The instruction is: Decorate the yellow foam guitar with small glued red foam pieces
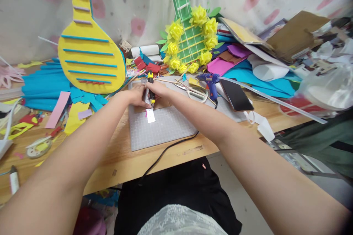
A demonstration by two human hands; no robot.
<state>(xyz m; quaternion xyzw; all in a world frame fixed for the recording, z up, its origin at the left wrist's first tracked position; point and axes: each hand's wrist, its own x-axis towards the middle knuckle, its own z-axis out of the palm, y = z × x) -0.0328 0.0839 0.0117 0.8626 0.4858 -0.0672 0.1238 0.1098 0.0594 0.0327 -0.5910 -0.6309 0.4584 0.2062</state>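
My right hand [157,90] is closed around a yellow and black utility knife [150,77], which stands over a piece of brown cardboard [165,105] on a grey cutting mat [162,132]. Close beside it, my left hand [137,94] presses down on the cardboard with the thumb spread from the fingers. A clear strip [143,80] shows at its fingertips; I cannot tell whether it is a ruler. A small white slip [150,115] lies on the mat just below the hands. The blade's tip is hidden.
Scissors [198,94], a blue glue gun [211,84] with a long glue stick and a phone [236,94] lie to the right. A yellow paper instrument [92,53] and a green flowered one [190,40] stand behind. A black cable [168,147] crosses the table's front edge.
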